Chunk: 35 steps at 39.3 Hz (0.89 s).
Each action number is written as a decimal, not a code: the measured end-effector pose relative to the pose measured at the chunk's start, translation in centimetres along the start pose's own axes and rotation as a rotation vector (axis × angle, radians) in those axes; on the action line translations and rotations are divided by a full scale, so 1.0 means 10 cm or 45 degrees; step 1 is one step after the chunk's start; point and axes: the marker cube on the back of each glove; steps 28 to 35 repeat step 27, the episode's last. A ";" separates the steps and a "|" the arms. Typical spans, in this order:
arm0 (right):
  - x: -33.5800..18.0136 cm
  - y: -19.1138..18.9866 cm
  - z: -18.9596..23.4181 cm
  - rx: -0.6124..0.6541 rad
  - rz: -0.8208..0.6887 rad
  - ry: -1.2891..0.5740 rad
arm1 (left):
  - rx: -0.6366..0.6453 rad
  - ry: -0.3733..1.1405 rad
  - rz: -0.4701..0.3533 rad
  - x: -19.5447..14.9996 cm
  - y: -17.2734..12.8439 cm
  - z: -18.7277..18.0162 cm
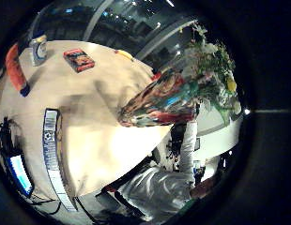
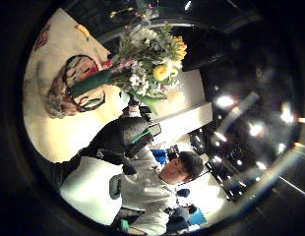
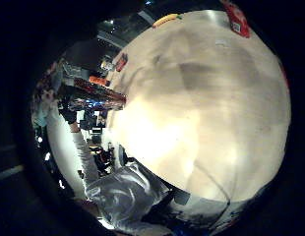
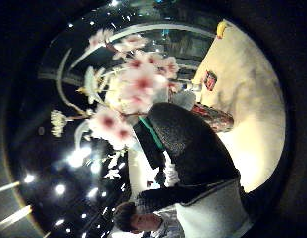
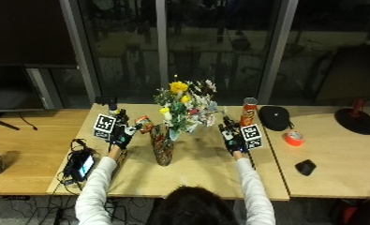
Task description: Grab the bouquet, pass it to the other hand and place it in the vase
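Nearest: a person's head point(image 5: 194, 205) at the lower edge of the outside view, cut off, both forearms in white sleeves reaching up over a light wooden table point(image 5: 197, 176).

Left hand point(image 5: 119, 136): black glove, raised beside the vase and apart from it; holds nothing that can be seen. Whether its fingers are straight or curled cannot be told.

Right hand point(image 5: 234, 139): black glove, raised on the vase's other side, likewise apart. Finger position cannot be told.

Vase point(image 5: 163, 146): multicoloured, upright on the table between the hands. Its base shows in the left little-finger view point(image 1: 157, 101), its mouth hidden by stems.

Bouquet point(image 5: 184, 108): yellow, white and pink blooms with greenery, standing in the vase, stems hidden below the rim. Pink blossoms fill the right thumb view point(image 4: 128, 94), partly covered by a gloved hand.

Farther: crisp tube point(image 5: 249, 111), black cap-like item point(image 5: 274, 117), orange tape roll point(image 5: 292, 138), small black object point(image 5: 305, 167). Dark windows behind.
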 end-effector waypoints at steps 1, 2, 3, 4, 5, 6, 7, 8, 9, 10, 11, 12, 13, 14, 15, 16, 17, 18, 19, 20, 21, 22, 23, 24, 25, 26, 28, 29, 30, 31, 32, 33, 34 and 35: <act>0.07 0.01 0.00 -0.055 0.083 -0.088 | 0.013 0.012 -0.005 0.03 0.00 -0.04; 0.16 0.00 -0.02 -0.082 0.142 -0.140 | 0.023 0.024 -0.009 0.05 0.00 -0.07; 0.24 -0.01 -0.04 -0.091 0.170 -0.168 | 0.031 0.033 -0.011 0.08 0.00 -0.10; 0.28 0.00 -0.07 -0.094 0.172 -0.186 | 0.037 0.036 -0.011 0.11 0.00 -0.13; 0.29 0.02 -0.10 -0.092 0.160 -0.198 | 0.043 0.034 -0.009 0.14 0.01 -0.17; 0.29 0.05 -0.13 -0.082 0.140 -0.199 | 0.048 0.027 -0.007 0.18 0.02 -0.20; 0.28 0.07 -0.15 -0.061 0.115 -0.184 | 0.054 0.017 -0.005 0.22 0.04 -0.23; 0.27 0.10 -0.18 -0.028 0.081 -0.156 | 0.061 0.008 -0.005 0.26 0.06 -0.26; 0.25 0.12 -0.21 0.009 0.042 -0.123 | 0.071 0.003 -0.005 0.30 0.08 -0.29; 0.24 0.13 -0.23 0.045 0.005 -0.091 | 0.081 0.002 -0.005 0.33 0.09 -0.32; 0.24 0.14 -0.26 0.076 -0.018 -0.063 | 0.091 0.006 -0.005 0.36 0.10 -0.34; 0.26 0.15 -0.28 0.095 -0.022 -0.041 | 0.101 0.013 -0.006 0.37 0.10 -0.36; 0.28 0.15 -0.30 0.104 -0.012 -0.028 | 0.108 0.020 -0.006 0.39 0.10 -0.37; 0.30 0.15 -0.31 0.106 0.005 -0.022 | 0.114 0.026 -0.006 0.39 0.10 -0.38; 0.32 0.15 -0.31 0.106 0.022 -0.019 | 0.118 0.029 -0.007 0.38 0.10 -0.38; 0.33 0.15 -0.32 0.110 0.036 -0.015 | 0.121 0.031 -0.007 0.37 0.09 -0.38; 0.35 0.14 -0.33 0.117 0.041 -0.008 | 0.122 0.030 -0.009 0.36 0.09 -0.38; 0.36 0.13 -0.33 0.125 0.035 -0.001 | 0.122 0.029 -0.011 0.35 0.08 -0.37; 0.35 0.13 -0.34 0.130 0.015 0.001 | 0.120 0.027 -0.013 0.33 0.07 -0.37; 0.32 0.13 -0.34 0.130 -0.018 -0.002 | 0.116 0.023 -0.016 0.32 0.06 -0.36; 0.30 0.13 -0.35 0.126 -0.060 -0.005 | 0.110 0.020 -0.019 0.30 0.05 -0.35; 0.28 0.13 -0.36 0.122 -0.107 -0.002 | 0.103 0.016 -0.022 0.28 0.04 -0.34; 0.27 0.13 -0.38 0.117 -0.147 0.006 | 0.096 0.012 -0.024 0.26 0.03 -0.33; 0.28 0.14 -0.41 0.104 -0.172 0.008 | 0.091 0.010 -0.025 0.25 0.02 -0.33; 0.29 0.16 -0.43 0.075 -0.175 -0.007 | 0.089 0.008 -0.025 0.25 0.01 -0.33; 0.30 0.17 -0.45 0.037 -0.162 -0.034 | 0.088 0.006 -0.025 0.25 0.00 -0.32; 0.31 0.18 -0.46 0.010 -0.149 -0.057 | 0.088 0.005 -0.025 0.26 0.00 -0.32; 0.31 0.18 -0.46 0.010 -0.149 -0.057 | 0.088 0.005 -0.025 0.26 0.00 -0.32; 0.31 0.18 -0.46 0.010 -0.149 -0.057 | 0.088 0.005 -0.025 0.26 0.00 -0.32; 0.31 0.18 -0.46 0.010 -0.149 -0.057 | 0.088 0.005 -0.025 0.26 0.00 -0.32; 0.31 0.18 -0.46 0.010 -0.149 -0.057 | 0.088 0.005 -0.025 0.26 0.00 -0.32; 0.31 0.18 -0.46 0.010 -0.149 -0.057 | 0.088 0.005 -0.025 0.26 0.00 -0.32; 0.31 0.18 -0.46 0.010 -0.149 -0.057 | 0.088 0.005 -0.025 0.26 0.00 -0.32; 0.31 0.18 -0.46 0.010 -0.149 -0.057 | 0.088 0.005 -0.025 0.26 0.00 -0.32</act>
